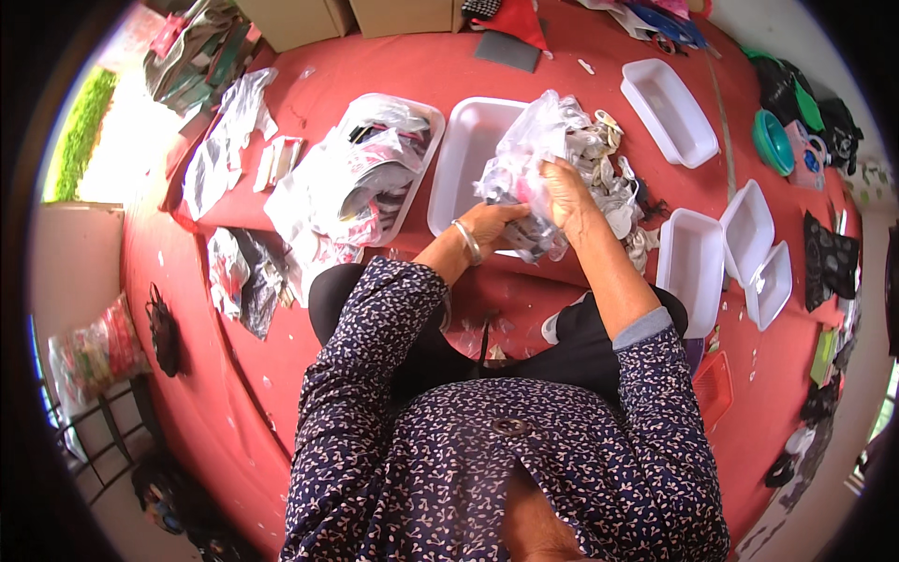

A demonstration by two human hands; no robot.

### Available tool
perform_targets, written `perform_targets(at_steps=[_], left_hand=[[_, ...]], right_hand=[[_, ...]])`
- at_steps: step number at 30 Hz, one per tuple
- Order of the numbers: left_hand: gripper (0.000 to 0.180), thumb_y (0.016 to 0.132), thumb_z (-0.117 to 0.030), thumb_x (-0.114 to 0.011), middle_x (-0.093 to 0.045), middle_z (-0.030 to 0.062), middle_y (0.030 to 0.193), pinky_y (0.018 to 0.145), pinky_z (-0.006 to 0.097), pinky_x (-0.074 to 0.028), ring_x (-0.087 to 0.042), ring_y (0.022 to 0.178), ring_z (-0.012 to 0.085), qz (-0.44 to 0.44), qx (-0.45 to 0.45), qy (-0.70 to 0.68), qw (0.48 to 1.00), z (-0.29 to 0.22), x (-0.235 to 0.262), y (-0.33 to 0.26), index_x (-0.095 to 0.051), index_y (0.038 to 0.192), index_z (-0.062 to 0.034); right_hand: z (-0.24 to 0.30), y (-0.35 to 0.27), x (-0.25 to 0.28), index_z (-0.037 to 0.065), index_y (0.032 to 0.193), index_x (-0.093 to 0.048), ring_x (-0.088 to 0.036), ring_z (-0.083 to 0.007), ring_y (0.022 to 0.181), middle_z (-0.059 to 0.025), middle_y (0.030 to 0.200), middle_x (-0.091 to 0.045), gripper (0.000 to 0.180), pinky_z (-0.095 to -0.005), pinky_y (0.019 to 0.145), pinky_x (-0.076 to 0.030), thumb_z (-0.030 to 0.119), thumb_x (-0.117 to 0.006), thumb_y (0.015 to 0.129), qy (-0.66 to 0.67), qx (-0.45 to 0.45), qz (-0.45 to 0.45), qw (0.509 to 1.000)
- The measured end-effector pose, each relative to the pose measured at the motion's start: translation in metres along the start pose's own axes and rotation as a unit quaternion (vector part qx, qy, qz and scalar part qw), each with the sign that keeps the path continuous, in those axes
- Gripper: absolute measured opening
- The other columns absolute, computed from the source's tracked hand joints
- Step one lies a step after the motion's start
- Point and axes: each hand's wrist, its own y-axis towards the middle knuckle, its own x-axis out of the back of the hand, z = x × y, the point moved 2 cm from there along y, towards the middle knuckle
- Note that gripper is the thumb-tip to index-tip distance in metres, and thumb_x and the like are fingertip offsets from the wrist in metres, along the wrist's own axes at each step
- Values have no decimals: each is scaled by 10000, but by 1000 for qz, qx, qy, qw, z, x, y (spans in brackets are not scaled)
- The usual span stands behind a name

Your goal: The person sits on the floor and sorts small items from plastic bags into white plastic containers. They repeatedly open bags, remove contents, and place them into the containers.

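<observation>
A crumpled see-through plastic bag (524,150) with something grey and pinkish inside is between my two hands. My left hand (491,227), with a bangle at the wrist, grips its lower part. Higher on its right side, the fingers of my right hand (566,195) close on the plastic. Beneath and behind the bag is a white plastic tray (456,155), partly hidden by it. Just right of the bag lies a tangled heap of whitish pieces (613,187), too jumbled to name. To the left, another white tray (428,178) is heaped with plastic-wrapped packets (375,173).
Red cloth (309,66) covers the surface around me. White tubs stand at right: a long one (670,112), a nearer one (691,262) and a smaller pair (749,234). Loose plastic bags (229,140) lie left. Cardboard boxes (403,14) line the back; a red basket (714,386) sits right of my knee.
</observation>
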Motion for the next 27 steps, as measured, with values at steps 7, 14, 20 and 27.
perform_targets(at_steps=[7,14,20,27], left_hand=[[217,785,-169,-565,-576,90,820,707,372,-491,-587,736,213,34,-61,-55,996,-5,4,0,-522,938,-21],[317,841,-204,-496,-561,114,976,790,384,-471,-580,854,225,50,-76,66,994,-7,-8,-6,-468,1054,30],[308,850,-258,-449,-579,111,880,659,382,-498,-589,754,227,-80,-93,-7,992,-9,21,12,-504,1017,-4],[504,765,-479,-467,-576,82,870,679,379,-475,-583,768,224,-117,0,96,988,-16,35,0,-509,1020,-46]], right_hand=[[20,-6,-19,19,886,-566,-554,-130,622,-39,751,-573,127,-247,546,-465,85,-507,795,-119,121,-12,985],[21,-3,-22,6,993,-532,-538,-120,748,-43,862,-558,221,-241,661,-450,143,-526,820,-208,99,57,971],[19,-13,-18,-9,1223,-332,-455,-155,1043,-90,1114,-484,511,-286,891,-363,148,-571,800,-269,31,107,957],[-24,-15,-34,-25,1134,-400,-509,-245,974,-193,1018,-531,639,-331,844,-396,150,-679,586,-594,103,107,791]])
